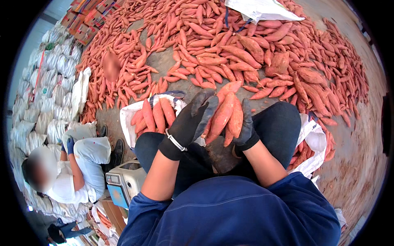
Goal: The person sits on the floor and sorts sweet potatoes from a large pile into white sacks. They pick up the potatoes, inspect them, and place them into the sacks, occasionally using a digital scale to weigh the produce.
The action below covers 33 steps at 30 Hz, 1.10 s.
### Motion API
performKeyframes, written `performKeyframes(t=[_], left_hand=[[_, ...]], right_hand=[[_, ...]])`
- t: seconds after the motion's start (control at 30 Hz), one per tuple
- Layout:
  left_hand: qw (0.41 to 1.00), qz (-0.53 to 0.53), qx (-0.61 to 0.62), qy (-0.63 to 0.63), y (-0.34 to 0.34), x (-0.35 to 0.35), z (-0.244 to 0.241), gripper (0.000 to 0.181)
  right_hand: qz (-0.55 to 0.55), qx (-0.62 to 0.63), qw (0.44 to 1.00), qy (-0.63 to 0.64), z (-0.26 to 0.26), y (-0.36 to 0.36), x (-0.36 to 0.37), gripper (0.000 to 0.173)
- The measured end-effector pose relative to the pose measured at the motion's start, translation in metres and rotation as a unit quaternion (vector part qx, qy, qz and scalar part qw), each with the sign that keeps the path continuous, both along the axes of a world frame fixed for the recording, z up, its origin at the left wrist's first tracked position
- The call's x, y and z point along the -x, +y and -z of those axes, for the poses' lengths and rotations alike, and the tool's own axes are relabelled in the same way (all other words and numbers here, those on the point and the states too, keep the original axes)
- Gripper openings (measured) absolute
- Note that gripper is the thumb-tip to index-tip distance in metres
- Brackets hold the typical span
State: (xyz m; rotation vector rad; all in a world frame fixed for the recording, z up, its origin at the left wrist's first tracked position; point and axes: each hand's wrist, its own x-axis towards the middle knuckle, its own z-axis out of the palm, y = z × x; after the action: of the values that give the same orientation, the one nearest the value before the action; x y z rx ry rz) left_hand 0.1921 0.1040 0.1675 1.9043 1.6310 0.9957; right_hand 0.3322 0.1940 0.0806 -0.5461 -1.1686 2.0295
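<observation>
Between my two gloved hands I clasp a bunch of several sweet potatoes [224, 115], pressed together above the floor between my knees. My left hand [197, 113], in a dark glove with a bracelet at the wrist, bears on the bunch's left side. On its right side rests my right hand [245, 123], its palm hidden by the tubers. Beside my left knee a white woven sack [126, 123] stands with its mouth open and sweet potatoes [157, 113] inside. Beyond my hands spreads a large heap of sweet potatoes [215, 52].
A second white sack [314, 156] holding sweet potatoes is by my right leg. At my left stands a digital scale [126, 181]. A seated co-worker [77, 166] is farther left, before stacked full sacks [46, 107]. Cardboard boxes [89, 20] and an empty-looking sack [261, 9] lie farther back.
</observation>
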Motion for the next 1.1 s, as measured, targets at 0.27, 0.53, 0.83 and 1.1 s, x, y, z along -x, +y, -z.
performKeyframes(t=[0.27, 0.53, 0.83, 1.1], left_hand=[[0.957, -0.050, 0.060, -0.280, 0.001, -0.021, -0.038, 0.041], [0.888, 0.004, 0.054, -0.456, 0.009, -0.069, -0.047, 0.048], [0.941, 0.153, -0.082, -0.290, 0.038, -0.146, -0.045, 0.053], [0.911, 0.130, 0.061, -0.386, 0.019, -0.120, -0.013, 0.042]], right_hand=[[-0.011, -0.134, 0.990, -0.028, -0.052, 0.014, -0.013, 0.031], [-0.187, -0.547, 0.749, 0.323, -0.040, 0.096, -0.044, 0.047], [0.434, -0.301, 0.706, -0.472, -0.056, -0.005, -0.228, 0.048], [0.284, -0.250, 0.803, -0.460, 0.099, -0.027, -0.434, 0.083]])
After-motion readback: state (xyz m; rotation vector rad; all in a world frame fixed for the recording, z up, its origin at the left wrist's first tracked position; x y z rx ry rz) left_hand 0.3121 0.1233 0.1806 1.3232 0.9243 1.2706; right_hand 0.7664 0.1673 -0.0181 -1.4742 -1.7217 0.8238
